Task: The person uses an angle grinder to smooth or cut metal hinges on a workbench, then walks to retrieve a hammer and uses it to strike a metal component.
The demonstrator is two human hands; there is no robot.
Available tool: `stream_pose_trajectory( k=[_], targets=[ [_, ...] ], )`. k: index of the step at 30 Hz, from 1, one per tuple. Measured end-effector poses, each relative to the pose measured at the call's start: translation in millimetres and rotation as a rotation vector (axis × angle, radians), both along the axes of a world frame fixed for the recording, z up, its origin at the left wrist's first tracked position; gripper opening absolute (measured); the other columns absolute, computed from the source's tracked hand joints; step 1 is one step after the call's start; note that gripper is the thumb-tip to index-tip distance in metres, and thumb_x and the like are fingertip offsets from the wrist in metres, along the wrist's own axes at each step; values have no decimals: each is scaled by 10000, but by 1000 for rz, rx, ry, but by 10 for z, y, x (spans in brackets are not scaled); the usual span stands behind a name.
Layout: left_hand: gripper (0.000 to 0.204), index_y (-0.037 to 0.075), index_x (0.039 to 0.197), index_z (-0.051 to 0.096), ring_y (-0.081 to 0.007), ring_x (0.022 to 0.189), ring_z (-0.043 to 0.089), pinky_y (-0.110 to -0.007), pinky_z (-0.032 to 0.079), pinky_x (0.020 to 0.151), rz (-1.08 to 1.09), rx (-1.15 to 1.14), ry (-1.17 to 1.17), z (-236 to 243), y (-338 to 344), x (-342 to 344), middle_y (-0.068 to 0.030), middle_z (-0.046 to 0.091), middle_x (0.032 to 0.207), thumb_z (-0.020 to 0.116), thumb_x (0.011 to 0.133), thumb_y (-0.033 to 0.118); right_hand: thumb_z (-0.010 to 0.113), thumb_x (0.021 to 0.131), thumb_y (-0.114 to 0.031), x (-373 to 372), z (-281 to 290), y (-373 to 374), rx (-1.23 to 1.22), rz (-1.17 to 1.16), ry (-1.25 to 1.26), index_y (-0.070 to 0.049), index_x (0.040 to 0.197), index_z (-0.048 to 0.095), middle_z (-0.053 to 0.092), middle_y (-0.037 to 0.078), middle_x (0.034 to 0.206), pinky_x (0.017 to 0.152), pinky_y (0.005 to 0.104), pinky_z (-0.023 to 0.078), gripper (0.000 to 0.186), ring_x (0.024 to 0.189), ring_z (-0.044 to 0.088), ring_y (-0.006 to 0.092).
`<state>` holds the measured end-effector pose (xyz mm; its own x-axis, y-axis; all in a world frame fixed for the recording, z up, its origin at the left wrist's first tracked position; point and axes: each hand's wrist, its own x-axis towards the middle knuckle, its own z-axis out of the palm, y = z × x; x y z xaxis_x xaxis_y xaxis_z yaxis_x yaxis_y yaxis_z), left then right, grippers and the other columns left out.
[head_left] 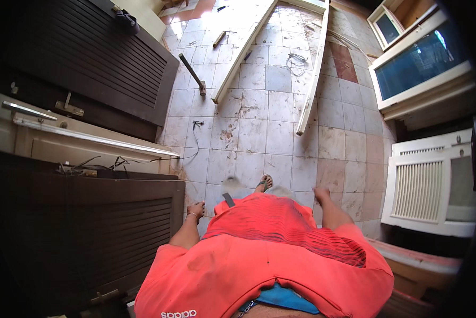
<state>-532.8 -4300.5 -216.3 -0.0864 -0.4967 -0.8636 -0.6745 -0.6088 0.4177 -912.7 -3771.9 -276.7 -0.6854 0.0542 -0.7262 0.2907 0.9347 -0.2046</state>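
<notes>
My left hand (196,209) hangs low beside the brown louvred door at the left, with nothing seen in it and its fingers loosely apart. On the other side of my body my right hand (320,195) hangs over the tiles, its fingers smeared by motion, and I make out nothing in it. Ahead on the floor a cream wooden frame (243,53) lies with its two long legs pointing toward me. Left of it a hammer (191,73) stands on its head with the handle leaning up. A thin cable (197,143) trails over the tiles near my left hand.
Brown louvred doors (105,58) stack along the left, with a cream panel (89,151) between them. Coiled wire (297,60) and a small right-angled tool (220,38) lie ahead. Blue-glass windows (423,58) and a white louvred shutter (421,188) line the right.
</notes>
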Motion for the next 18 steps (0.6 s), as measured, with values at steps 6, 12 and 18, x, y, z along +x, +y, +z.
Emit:
stream_pose_trajectory(
  k=[6, 12, 18],
  targets=[
    [271, 27, 983, 682, -153, 689, 641, -314, 502, 560, -289, -173, -79, 619, -16, -1505, -45, 689, 823, 756, 876, 266, 730, 884, -336, -2846, 1533, -3229, -692, 102, 311, 2, 1146, 673, 687, 82, 937, 627, 278, 502, 431, 753, 625, 137],
    [271, 22, 995, 718, -163, 746, 655, -298, 533, 689, 5, 58, -29, -333, -1137, -3030, -68, 720, 887, 739, 885, 269, 742, 876, -342, -4758, 1151, -4493, -731, 307, 386, 3, 1092, 681, 678, 51, 823, 652, 282, 489, 412, 700, 595, 137],
    [316, 41, 998, 710, -145, 835, 669, -294, 532, 700, -2, -201, 61, -407, -2942, -5535, -90, 711, 858, 671, 926, 346, 669, 896, -368, -6193, 572, -4109, -11, 478, 34, -58, 1124, 728, 737, 150, 919, 679, 413, 575, 389, 747, 706, 250]
  ],
)
